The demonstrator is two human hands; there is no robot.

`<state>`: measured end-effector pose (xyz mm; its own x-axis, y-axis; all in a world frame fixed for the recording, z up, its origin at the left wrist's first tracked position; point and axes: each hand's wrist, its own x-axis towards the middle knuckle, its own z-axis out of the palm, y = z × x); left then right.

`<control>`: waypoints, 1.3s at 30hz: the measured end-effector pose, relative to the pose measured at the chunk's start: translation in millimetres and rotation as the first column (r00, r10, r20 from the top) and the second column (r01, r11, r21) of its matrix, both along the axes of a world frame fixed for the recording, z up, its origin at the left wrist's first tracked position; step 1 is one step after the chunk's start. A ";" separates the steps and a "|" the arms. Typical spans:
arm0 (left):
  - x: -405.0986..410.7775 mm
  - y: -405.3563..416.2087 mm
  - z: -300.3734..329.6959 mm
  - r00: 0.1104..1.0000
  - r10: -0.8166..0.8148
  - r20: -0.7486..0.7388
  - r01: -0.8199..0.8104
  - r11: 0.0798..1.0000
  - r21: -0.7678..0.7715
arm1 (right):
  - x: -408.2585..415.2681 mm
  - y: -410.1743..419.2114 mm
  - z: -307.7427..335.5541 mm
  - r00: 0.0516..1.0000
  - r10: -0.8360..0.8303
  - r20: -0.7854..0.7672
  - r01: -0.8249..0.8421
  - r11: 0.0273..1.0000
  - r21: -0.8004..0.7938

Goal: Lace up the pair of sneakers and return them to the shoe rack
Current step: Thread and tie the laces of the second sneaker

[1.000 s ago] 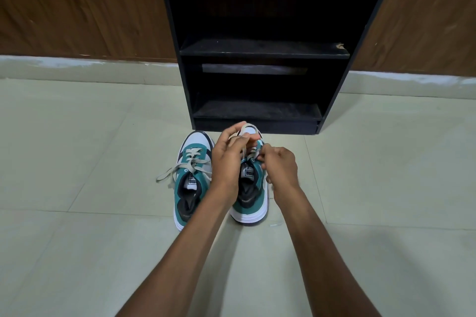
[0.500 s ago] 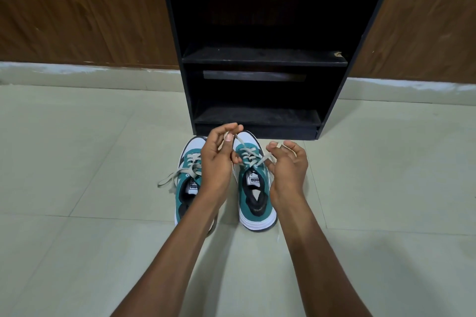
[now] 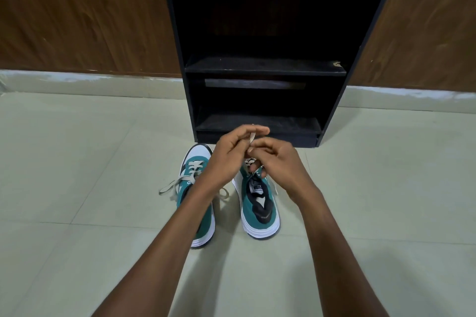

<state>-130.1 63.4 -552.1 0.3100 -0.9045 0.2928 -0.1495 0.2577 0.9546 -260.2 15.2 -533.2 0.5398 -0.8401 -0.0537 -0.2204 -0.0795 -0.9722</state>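
Head view: both hands, left and right, pinching flat beige lace above suede-like teal sneaker

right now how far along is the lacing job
Done: the left sneaker looks laced, though its lace ends lie loose on the floor tiles. In hand: the left hand and right hand each have a grip on the lace over the right sneaker. Left: finishing it and moving both onto the shoe rack, whose visible shelves hold nothing.
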 end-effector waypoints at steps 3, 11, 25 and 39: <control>11.1 -0.4 -0.8 0.999 -0.040 -0.013 0.041 0.999 0.018 | -2.8 -6.8 0.9 1.000 -0.017 0.007 0.017 0.999 -0.048; 18.5 -1.5 -11.1 0.998 0.003 0.062 -0.011 0.991 0.135 | -3.6 -5.9 -1.1 0.994 -0.104 0.017 0.105 0.991 -0.086; 9.0 9.4 -27.3 0.752 0.330 0.570 -0.333 0.937 -0.103 | -0.9 -9.5 -3.8 0.989 -0.120 -0.082 0.108 0.985 -0.137; -9.3 15.3 -34.4 0.662 0.371 0.652 -0.394 0.912 -0.119 | -6.5 -7.9 -9.2 0.962 -0.252 0.104 0.252 0.968 0.015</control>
<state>-139.4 78.7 -586.5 0.3746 -0.7618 0.5286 -0.8093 0.0096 0.5873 -266.6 7.4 -542.5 0.3132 -0.9496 -0.0104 -0.1307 -0.0323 -0.9909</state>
